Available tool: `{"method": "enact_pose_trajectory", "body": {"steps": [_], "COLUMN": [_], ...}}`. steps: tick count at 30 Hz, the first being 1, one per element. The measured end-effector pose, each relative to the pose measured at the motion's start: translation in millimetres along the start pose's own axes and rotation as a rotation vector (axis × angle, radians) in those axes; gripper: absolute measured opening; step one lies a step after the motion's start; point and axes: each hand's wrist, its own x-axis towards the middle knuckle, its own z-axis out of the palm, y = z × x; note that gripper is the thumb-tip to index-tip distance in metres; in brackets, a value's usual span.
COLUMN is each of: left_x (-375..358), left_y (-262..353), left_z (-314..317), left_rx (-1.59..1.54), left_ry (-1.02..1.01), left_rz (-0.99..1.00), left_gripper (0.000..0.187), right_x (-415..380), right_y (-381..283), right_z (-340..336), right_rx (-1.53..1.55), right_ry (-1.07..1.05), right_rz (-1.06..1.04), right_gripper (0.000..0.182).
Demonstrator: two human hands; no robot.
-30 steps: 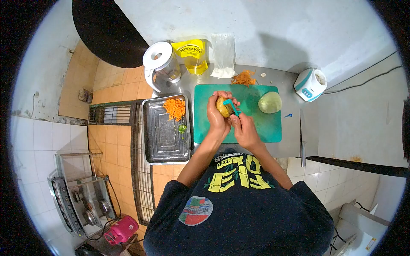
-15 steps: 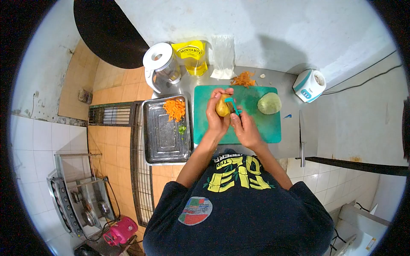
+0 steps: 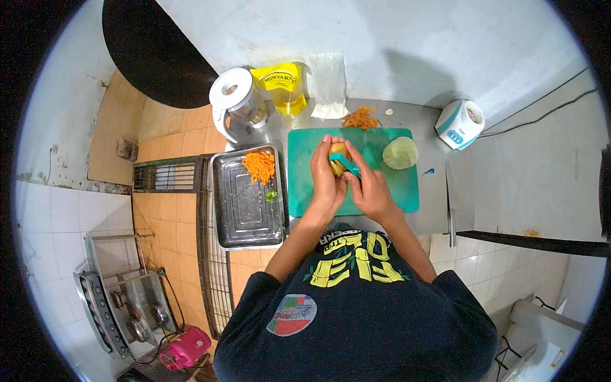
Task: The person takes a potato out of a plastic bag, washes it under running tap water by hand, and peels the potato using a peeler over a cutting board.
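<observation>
The left hand (image 3: 326, 179) was wrapped around a potato (image 3: 338, 148), its fingers curled along the far and left sides, and I saw both held above the green cutting board (image 3: 388, 194), left of its middle and nearer the far edge than the near one. The right hand (image 3: 373, 190) gripped a teal peeler (image 3: 344, 162), fingers closed on the handle, with the head lying across the potato; whether the blade was biting, I could not tell. Near the board's far right corner I had a pale green cabbage (image 3: 400, 153) in view.

Just past the board's far edge, orange peelings (image 3: 361, 118) lay on the steel counter (image 3: 435, 202). Beyond the right edge I made out a small blue piece (image 3: 429, 170) and a knife (image 3: 452, 219), its handle pointing toward the counter's near edge. On the left stood a metal tray (image 3: 247, 213), with shredded carrot (image 3: 259, 167) in its far right corner and chopped greens (image 3: 272, 196) by its right edge.
</observation>
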Motion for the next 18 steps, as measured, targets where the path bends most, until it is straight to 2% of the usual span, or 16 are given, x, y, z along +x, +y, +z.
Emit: {"method": "enact_pose_trajectory", "body": {"steps": [4, 9, 18], "left_x": [4.8, 5.8, 7.6], "left_y": [-1.8, -0.5, -5.5], "left_z": [-3.4, -6.0, -10.1], "left_rx": [0.014, 0.043, -0.076], "left_ry": [0.06, 0.089, 0.132], "left_rz": [-0.049, -0.067, -0.058], "left_gripper": [0.026, 0.024, 0.02], "right_x": [-1.5, -1.6, 0.7], "right_y": [0.3, -0.1, 4.9], "right_z": [2.2, 3.9, 13.3], "right_rx": [0.012, 0.036, 0.138], "right_ry": [0.02, 0.015, 0.078], "right_rz": [0.0, 0.011, -0.025], "right_gripper": [0.064, 0.055, 0.056]}}
